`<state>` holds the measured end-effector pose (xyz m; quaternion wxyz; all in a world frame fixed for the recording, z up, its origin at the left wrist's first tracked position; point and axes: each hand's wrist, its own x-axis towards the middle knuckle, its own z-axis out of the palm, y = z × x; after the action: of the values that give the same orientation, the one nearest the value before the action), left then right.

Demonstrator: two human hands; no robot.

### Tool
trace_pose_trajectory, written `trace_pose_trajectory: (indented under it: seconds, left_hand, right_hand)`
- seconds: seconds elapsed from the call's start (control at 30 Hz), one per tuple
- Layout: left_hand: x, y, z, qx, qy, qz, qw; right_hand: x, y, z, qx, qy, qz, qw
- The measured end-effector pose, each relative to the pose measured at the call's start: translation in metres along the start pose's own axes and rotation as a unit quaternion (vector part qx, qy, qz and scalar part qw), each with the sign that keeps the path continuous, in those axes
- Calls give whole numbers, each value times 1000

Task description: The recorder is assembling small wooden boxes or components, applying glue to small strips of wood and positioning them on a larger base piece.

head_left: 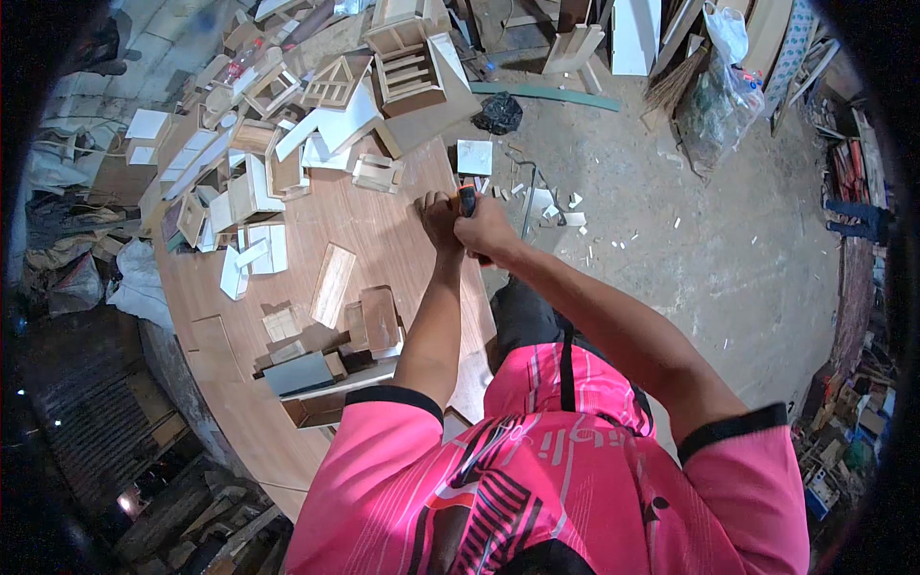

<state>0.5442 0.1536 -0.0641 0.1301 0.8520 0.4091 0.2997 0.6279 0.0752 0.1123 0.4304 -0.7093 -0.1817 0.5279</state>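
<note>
My right hand (486,228) is closed around a hand tool with a black-and-orange handle (467,198); its working end is hidden, so I cannot tell its kind. Right beside it, my left hand (439,222) is closed at the right edge of the wooden table (402,235). Whatever its fingers hold is covered by the hand. Left of my forearm lie a pale wood strip (333,285), a brown wooden piece (380,318) and a long open wooden box (316,407). A small slatted wooden piece (377,173) sits just beyond my left hand.
Many small wood-and-white box pieces (251,192) are heaped on the table's far left. A white square block (474,156), a black plastic bag (498,113) and scattered offcuts (573,218) lie on the floor (709,259). Planks (635,38) and a clear plastic sack (721,110) stand farther off.
</note>
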Motion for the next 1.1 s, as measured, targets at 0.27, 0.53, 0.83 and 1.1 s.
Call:
trace_pose_trajectory:
  seconds: [0.27, 0.53, 0.83, 1.1]
  left_hand:
    - [7, 13, 9, -76, 19, 35, 996]
    - [1, 30, -1, -109, 74, -26, 991]
    - [22, 53, -11, -151, 38, 52, 986]
    - [4, 20, -4, -93, 62, 31, 993]
  right_hand:
    - [39, 27, 7, -84, 74, -91, 990]
    - [-17, -73, -24, 58, -33, 67, 996]
    - [60, -11, -15, -59, 52, 64, 995]
    - [7, -74, -14, -32, -13, 83, 996]
